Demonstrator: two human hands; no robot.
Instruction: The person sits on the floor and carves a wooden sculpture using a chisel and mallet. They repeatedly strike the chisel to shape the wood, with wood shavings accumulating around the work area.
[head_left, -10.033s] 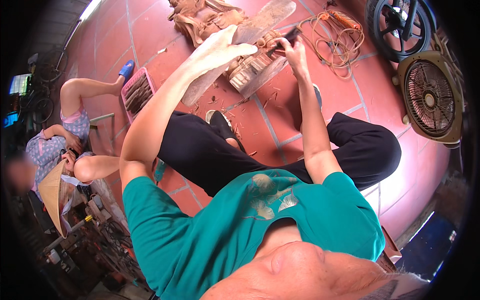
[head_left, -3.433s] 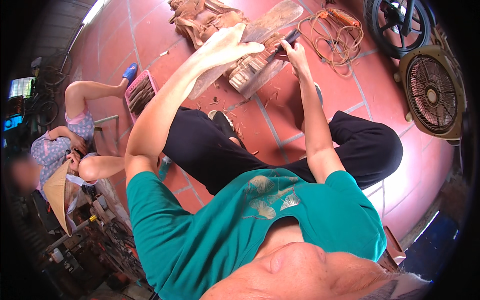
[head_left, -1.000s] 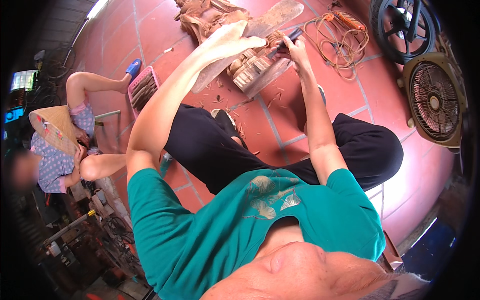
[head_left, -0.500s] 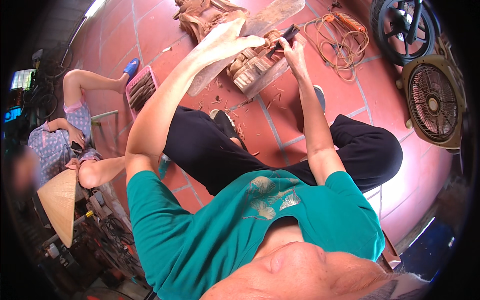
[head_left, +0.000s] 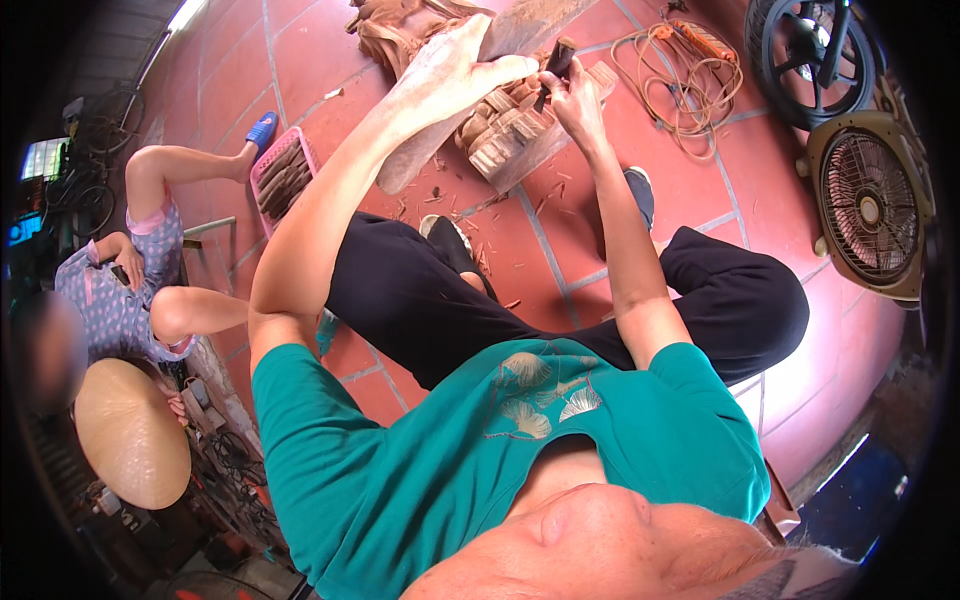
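My left hand (head_left: pixel 450 75) is closed around the middle of a long, flat wooden bat (head_left: pixel 420 150), thumb stretched to the right; its other fingers are mostly hidden. To its right, my right hand (head_left: pixel 578 105) grips a dark-handled chisel (head_left: pixel 561 58), held steeply with its lower end at a carved wooden block (head_left: pixel 497 145). The chisel's tip is too small to make out. Rounded, ridged shapes cover the block, which lies on the tiled floor between my feet and hands. A larger carved wood piece (head_left: pixel 385 35) lies beyond my left hand.
Wood chips (head_left: pixel 480 240) litter the red tiles. A pink basket (head_left: pixel 310 150) of long brown pieces stands at left, near a seated person (head_left: pixel 110 280) with a conical hat (head_left: pixel 130 435). An orange power strip with cord (head_left: pixel 690 90), a wheel (head_left: pixel 800 60) and a fan (head_left: pixel 868 205) are at right.
My right hand and the chisel have moved slightly left and farther away, the chisel now steeper. The bat has shifted slightly with my left hand. The other person's conical hat has tipped to show its top.
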